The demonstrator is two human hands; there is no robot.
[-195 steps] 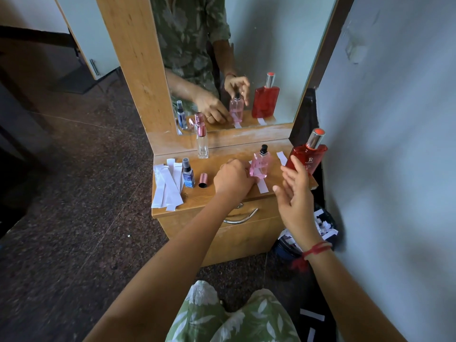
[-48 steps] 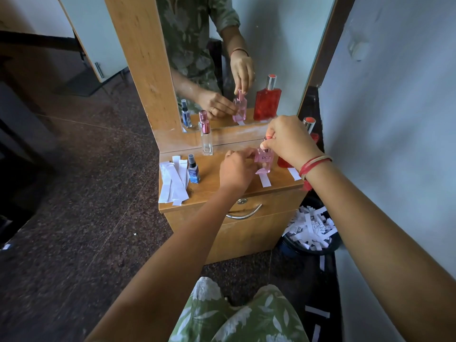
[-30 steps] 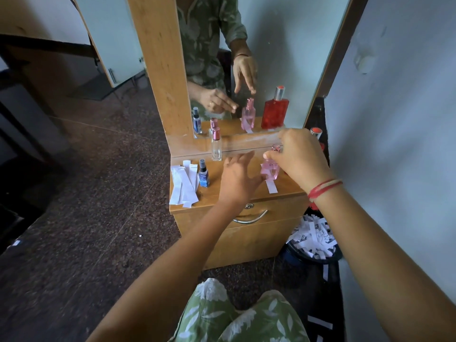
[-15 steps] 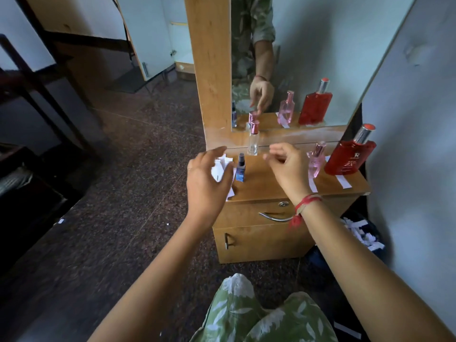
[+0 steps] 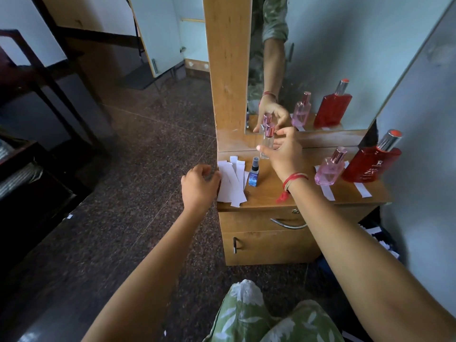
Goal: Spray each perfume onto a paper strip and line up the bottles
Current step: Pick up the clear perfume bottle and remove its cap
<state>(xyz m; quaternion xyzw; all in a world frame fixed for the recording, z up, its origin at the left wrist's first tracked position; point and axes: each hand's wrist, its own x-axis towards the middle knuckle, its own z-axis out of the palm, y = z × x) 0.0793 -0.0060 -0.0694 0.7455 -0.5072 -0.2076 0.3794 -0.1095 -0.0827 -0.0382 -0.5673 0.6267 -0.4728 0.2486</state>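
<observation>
On the wooden dresser top (image 5: pixel 269 197), my right hand (image 5: pixel 283 156) grips a slim clear bottle with a pink cap (image 5: pixel 268 135) near the mirror's base. My left hand (image 5: pixel 199 185) has curled fingers pinching at the left edge of a pile of white paper strips (image 5: pixel 233 183). A small blue spray bottle (image 5: pixel 254 172) stands just right of the pile. Further right stand a capped pink bottle (image 5: pixel 329 170) and a big red bottle (image 5: pixel 370 166), side by side. Each has a paper strip (image 5: pixel 328 193) lying in front of it.
A mirror (image 5: pixel 333 58) in a wooden frame rises behind the bottles and reflects them. The dresser has a drawer handle (image 5: pixel 286 224) below the top. A dark bin with used strips (image 5: pixel 377 239) sits on the floor at the right, against the wall.
My right hand left the pink bottle, moved left and took hold of the clear bottle. My left hand went to the strip pile. The view has swung to the left.
</observation>
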